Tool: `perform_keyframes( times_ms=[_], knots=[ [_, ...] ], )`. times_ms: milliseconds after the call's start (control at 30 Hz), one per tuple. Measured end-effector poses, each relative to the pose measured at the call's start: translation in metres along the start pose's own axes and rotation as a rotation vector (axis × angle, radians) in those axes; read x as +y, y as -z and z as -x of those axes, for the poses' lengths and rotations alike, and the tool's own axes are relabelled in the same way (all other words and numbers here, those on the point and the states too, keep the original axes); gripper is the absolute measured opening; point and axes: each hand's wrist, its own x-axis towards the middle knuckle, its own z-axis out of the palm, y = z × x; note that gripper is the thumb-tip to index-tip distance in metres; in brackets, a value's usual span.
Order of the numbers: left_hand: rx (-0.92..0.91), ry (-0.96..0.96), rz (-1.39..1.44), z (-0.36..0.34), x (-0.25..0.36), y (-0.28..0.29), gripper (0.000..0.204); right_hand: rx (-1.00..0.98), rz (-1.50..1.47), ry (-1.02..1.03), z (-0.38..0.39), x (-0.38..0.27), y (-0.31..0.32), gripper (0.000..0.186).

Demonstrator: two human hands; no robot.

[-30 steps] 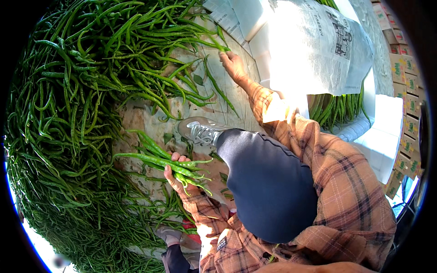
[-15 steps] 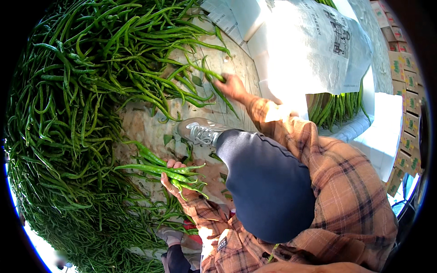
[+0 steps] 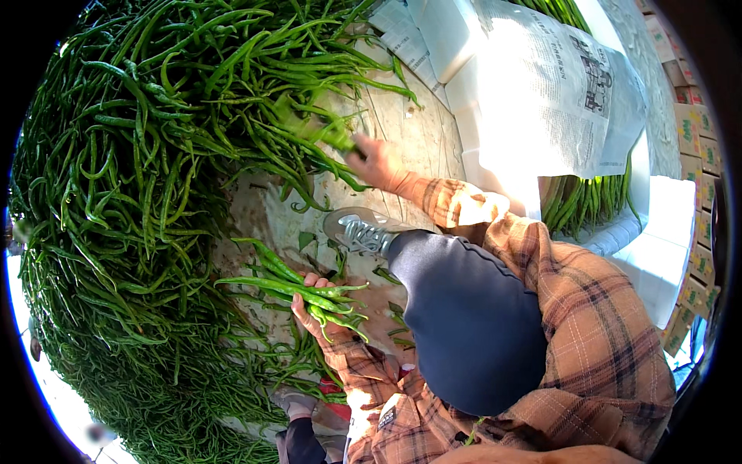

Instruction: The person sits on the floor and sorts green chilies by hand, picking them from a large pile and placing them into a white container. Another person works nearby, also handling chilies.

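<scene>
My left hand (image 3: pixel 309 317) is closed around a small bunch of long green chili peppers (image 3: pixel 270 285), its fingers and thumb wrapped about their middle. Further off, my right hand (image 3: pixel 379 164) grips one or more green chili peppers (image 3: pixel 334 138), blurred by motion; how many cannot be made out. These stick out toward the big heap of chili peppers (image 3: pixel 116 224), which fills the left side. The right hand is just off the heap's edge, while the left one is over the floor, closer to me.
My bent knee (image 3: pixel 471 325) and grey shoe (image 3: pixel 359 230) stand between the two hands. To the right is a white foam box (image 3: pixel 473 166) with chili peppers (image 3: pixel 591 203) inside, partly covered by newspaper (image 3: pixel 541 93). Stacked cartons (image 3: pixel 699 185) line the far right. Loose peppers and leaves lie on the floor.
My right hand has shifted left toward the heap, and the peppers in it are now smeared by motion. My left hand still holds its bunch. The whole view has shifted slightly.
</scene>
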Motion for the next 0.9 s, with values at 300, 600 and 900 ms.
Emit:
perform_keyframes(
  times_ms=[300,600,900],
  knots=[
    [-0.016,-0.028,-0.043,0.003,0.003,-0.002,0.045,-0.243,0.242,0.085,-0.078,-0.008,-0.053,0.053],
    [-0.005,0.024,-0.013,-0.004,-0.005,0.0,0.04,-0.483,0.376,-0.073,-0.118,0.007,-0.069,0.048],
    [-0.012,-0.007,-0.046,-0.008,-0.003,-0.005,0.043,-0.563,0.204,0.13,-0.015,-0.008,-0.06,0.033]
  ],
)
